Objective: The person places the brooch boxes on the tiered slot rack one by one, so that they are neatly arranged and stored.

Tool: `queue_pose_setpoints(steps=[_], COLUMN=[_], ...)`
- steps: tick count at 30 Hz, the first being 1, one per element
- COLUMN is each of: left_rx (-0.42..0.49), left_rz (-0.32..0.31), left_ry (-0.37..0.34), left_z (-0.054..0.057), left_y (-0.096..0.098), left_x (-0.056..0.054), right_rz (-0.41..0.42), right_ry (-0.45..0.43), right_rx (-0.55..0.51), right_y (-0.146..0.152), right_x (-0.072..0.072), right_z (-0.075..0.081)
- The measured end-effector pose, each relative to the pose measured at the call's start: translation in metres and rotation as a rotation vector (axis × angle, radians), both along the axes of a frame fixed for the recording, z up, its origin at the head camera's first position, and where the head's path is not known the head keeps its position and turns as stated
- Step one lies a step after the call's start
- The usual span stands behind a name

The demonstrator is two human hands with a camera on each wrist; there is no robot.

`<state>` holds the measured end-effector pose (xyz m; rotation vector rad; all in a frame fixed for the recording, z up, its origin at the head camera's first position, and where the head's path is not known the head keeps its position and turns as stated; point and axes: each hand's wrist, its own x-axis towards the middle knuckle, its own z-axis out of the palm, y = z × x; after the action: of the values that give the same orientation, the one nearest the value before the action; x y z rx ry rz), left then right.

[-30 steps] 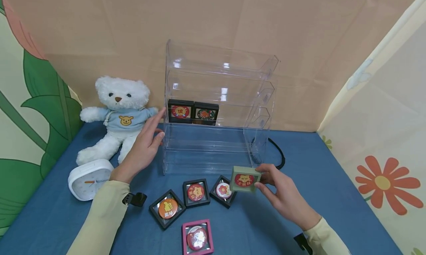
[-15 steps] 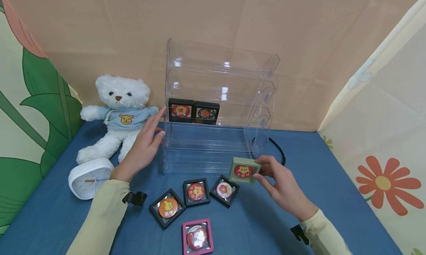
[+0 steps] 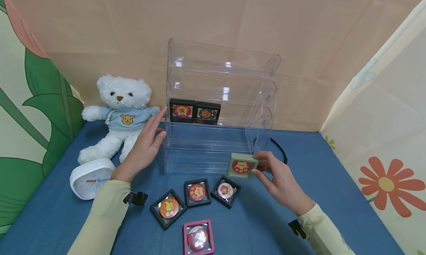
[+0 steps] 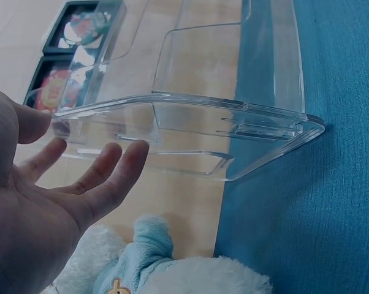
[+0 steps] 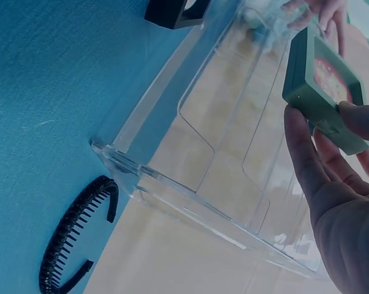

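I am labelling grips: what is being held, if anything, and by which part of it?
The right hand holds the green frame by its right edge, as the head view shows. The left hand, beside the clear rack, grips nothing.

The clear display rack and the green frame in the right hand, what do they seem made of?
Display rack: probably glossy acrylic or similar clear plastic; the beige backdrop shows through and it catches bright glints. Green frame: likely opaque plastic, fairly matte, with smooth, even color.
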<state>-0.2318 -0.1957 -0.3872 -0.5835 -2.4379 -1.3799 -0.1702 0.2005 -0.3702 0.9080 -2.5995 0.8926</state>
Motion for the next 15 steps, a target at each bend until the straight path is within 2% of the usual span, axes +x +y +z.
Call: queue_pose_setpoints(steps=[15], left_rx=[-0.008], left_rz=[0.006], left_ry=[0.003], left_z=[0.0], left_y=[0.0], left_x=[-0.001], right_rz=[0.026], right_ry=[0.015], right_rx=[-0.003], right_y=[-0.006], right_x=[-0.015], right_z=[0.003])
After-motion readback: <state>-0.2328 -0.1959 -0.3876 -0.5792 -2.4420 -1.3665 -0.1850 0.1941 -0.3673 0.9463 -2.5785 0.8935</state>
